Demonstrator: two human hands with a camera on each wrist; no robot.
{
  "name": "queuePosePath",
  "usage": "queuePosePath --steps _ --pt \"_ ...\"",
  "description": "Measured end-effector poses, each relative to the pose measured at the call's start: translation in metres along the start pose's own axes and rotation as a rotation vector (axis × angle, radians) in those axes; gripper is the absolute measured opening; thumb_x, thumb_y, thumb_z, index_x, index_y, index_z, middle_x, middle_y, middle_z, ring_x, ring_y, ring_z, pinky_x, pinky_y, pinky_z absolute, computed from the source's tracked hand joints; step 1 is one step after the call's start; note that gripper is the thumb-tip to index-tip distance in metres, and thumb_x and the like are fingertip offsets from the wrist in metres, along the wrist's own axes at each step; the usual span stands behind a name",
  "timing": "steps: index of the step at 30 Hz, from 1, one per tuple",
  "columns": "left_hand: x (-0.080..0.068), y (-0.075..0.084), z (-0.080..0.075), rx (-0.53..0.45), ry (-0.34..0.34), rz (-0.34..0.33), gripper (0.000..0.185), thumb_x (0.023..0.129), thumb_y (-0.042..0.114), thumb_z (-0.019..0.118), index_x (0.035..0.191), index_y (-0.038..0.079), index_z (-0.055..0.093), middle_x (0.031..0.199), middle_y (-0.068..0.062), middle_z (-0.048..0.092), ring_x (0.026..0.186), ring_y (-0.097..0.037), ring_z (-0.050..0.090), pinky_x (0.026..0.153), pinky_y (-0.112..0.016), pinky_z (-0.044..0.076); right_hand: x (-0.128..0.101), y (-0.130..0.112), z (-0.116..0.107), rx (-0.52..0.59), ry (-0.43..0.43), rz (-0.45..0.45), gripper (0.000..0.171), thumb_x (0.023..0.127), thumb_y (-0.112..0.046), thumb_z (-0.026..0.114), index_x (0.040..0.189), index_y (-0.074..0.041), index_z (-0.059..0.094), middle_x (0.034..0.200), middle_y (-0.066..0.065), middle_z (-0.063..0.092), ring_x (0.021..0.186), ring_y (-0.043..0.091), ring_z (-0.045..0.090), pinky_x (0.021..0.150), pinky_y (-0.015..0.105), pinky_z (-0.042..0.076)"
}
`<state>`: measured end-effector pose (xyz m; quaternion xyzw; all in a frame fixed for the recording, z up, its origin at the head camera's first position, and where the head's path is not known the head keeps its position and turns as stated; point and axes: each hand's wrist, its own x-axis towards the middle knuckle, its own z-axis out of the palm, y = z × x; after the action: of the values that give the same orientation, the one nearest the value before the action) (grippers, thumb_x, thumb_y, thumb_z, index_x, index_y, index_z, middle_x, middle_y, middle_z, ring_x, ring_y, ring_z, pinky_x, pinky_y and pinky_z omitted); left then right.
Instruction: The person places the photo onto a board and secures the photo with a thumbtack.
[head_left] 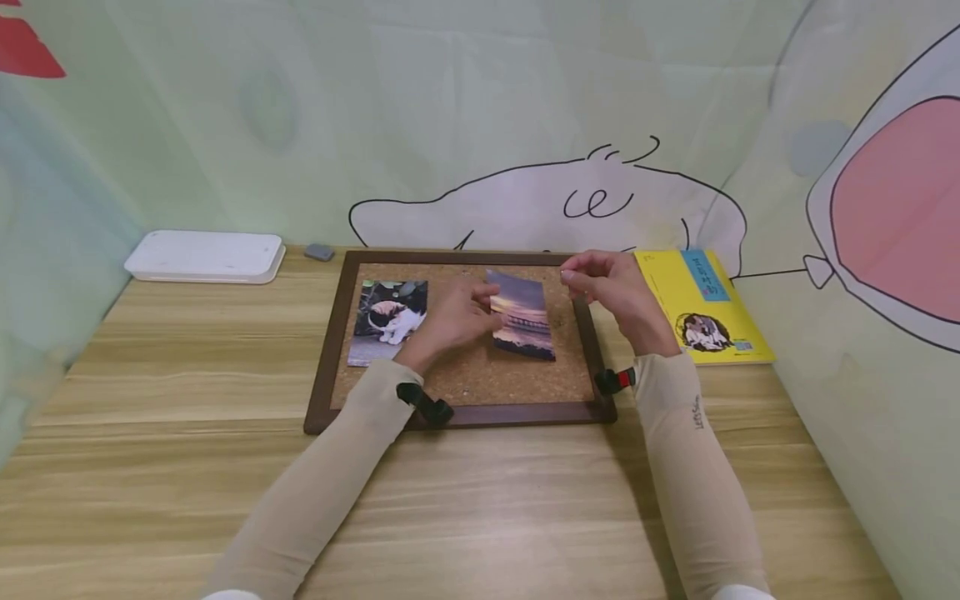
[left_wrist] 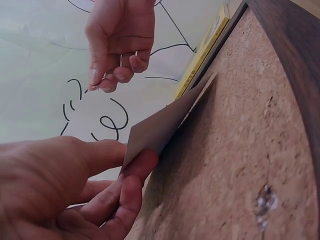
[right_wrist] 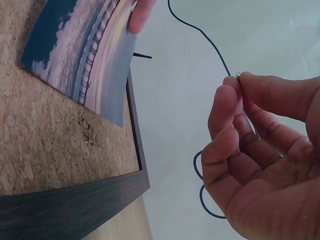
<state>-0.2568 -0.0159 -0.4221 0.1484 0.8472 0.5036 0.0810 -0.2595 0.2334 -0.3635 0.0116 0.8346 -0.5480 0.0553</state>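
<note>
A dark-framed cork board [head_left: 465, 379] lies flat on the wooden table. A cat photo [head_left: 390, 321] lies on its left half. My left hand [head_left: 483, 304] pinches the left edge of a sunset seascape photo [head_left: 522, 317], which stands tilted with its lower edge on the cork. In the left wrist view the thumb and fingers [left_wrist: 132, 165] grip the photo's grey back [left_wrist: 165, 125]. My right hand [head_left: 577, 277] hovers over the board's upper right corner. There its thumb and forefinger pinch a tiny pale object, apparently a small pin [right_wrist: 239, 75].
A yellow book [head_left: 705, 308] lies right of the board. A flat white device [head_left: 204, 256] and a small grey block [head_left: 319, 252] sit at the back left. Pale green fabric walls with cartoon drawings close in the back and sides. Bare table [head_left: 480, 508] lies in front.
</note>
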Motion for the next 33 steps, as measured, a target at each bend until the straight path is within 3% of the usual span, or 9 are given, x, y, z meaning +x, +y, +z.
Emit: queuePosePath --steps 4,9,17,23,28,33 --pt "0.001 0.000 0.004 0.066 -0.005 0.007 0.056 0.085 0.017 0.079 0.136 0.000 0.061 0.108 -0.016 0.071 0.075 -0.017 0.065 0.061 -0.024 0.048 0.001 -0.001 0.000 0.006 -0.010 -0.019 0.021 0.095 -0.022 0.071 0.109 -0.007 0.071 0.088 0.004 0.069 0.083 0.029 0.062 0.070 0.031 0.050" --pt "0.000 0.000 0.009 0.105 -0.022 -0.009 0.058 0.084 0.017 0.080 0.137 0.003 0.061 0.101 -0.012 0.071 0.063 -0.012 0.058 0.054 -0.024 0.042 0.003 -0.001 -0.002 0.007 -0.025 -0.050 0.021 0.096 -0.022 0.069 0.109 -0.006 0.071 0.088 0.003 0.069 0.077 0.022 0.063 0.069 0.030 0.050" --pt "-0.001 -0.001 0.015 0.095 -0.025 -0.044 0.057 0.088 0.018 0.078 0.140 0.007 0.059 0.107 -0.012 0.069 0.062 -0.012 0.053 0.053 -0.025 0.039 0.005 0.000 -0.003 -0.032 -0.017 -0.038 0.018 0.097 -0.022 0.068 0.108 -0.008 0.071 0.091 0.005 0.069 0.094 0.040 0.061 0.069 0.031 0.048" --pt "-0.001 -0.003 0.020 0.087 -0.016 -0.016 0.056 0.087 0.012 0.077 0.141 0.011 0.059 0.114 -0.013 0.068 0.057 -0.011 0.052 0.050 -0.025 0.039 0.009 0.002 0.000 -0.026 -0.023 -0.003 0.022 0.096 -0.022 0.069 0.111 -0.006 0.070 0.100 0.012 0.069 0.099 0.044 0.060 0.081 0.045 0.050" --pt "0.002 0.000 0.025 0.136 -0.009 0.007 0.057 0.088 0.013 0.076 0.141 0.009 0.058 0.112 -0.012 0.070 0.062 -0.012 0.056 0.055 -0.026 0.043 0.010 0.001 0.001 -0.017 -0.033 0.004 0.019 0.096 -0.024 0.069 0.109 -0.010 0.071 0.107 0.017 0.068 0.099 0.043 0.060 0.083 0.047 0.049" --pt "0.005 0.003 0.029 0.220 -0.016 0.038 0.057 0.088 0.013 0.075 0.142 0.008 0.058 0.097 -0.009 0.070 0.070 -0.015 0.056 0.061 -0.027 0.044 0.009 -0.003 0.002 -0.016 -0.043 0.006 0.017 0.096 -0.023 0.069 0.108 -0.011 0.071 0.104 0.011 0.069 0.100 0.041 0.063 0.081 0.045 0.050"
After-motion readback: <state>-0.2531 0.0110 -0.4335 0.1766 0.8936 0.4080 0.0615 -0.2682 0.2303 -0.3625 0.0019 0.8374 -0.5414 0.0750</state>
